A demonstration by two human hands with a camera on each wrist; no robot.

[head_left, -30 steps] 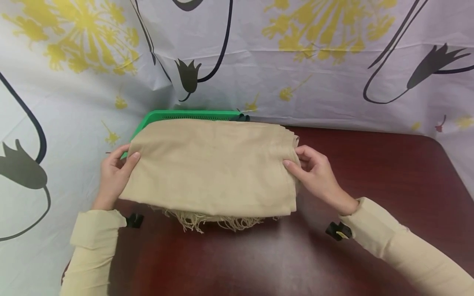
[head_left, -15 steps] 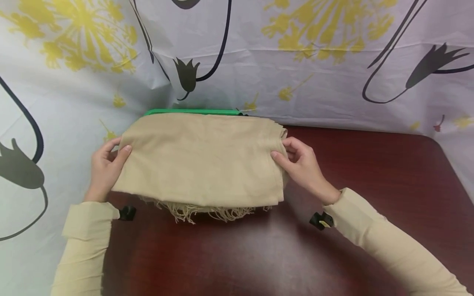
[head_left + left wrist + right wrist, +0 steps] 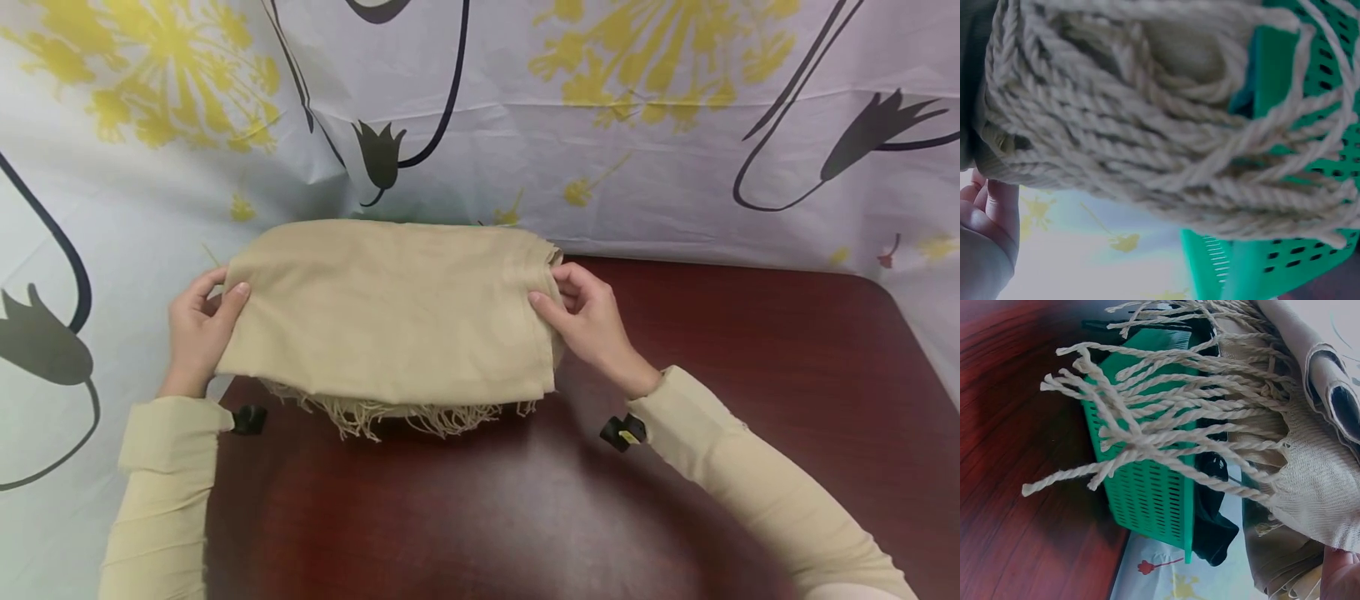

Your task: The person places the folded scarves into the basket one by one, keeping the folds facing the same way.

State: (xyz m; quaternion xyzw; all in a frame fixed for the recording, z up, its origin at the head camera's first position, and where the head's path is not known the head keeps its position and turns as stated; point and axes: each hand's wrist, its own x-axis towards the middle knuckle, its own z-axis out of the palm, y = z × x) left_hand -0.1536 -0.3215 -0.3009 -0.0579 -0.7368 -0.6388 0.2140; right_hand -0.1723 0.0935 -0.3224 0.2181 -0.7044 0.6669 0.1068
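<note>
A beige scarf (image 3: 390,312) with twisted fringe, folded into a wide rectangle, is held up by both hands. My left hand (image 3: 201,329) grips its left edge, thumb on top. At the opposite edge my right hand (image 3: 588,325) pinches the folded layers between thumb and fingers. Fringe (image 3: 1147,125) fills most of the left wrist view. Beneath the scarf stands a green perforated basket (image 3: 1147,494), seen in the right wrist view; dark cloth (image 3: 1213,534) shows at its rim. In the head view the scarf hides nearly all of the basket.
A dark red-brown table (image 3: 465,508) lies below. White fabric printed with yellow and grey flowers (image 3: 615,167) hangs at the back and left. Small black cameras (image 3: 624,432) sit at both wrists.
Both hands have carried the scarf left and slightly away from me. The green basket's rim, visible earlier behind the scarf, is now almost wholly covered in the head view.
</note>
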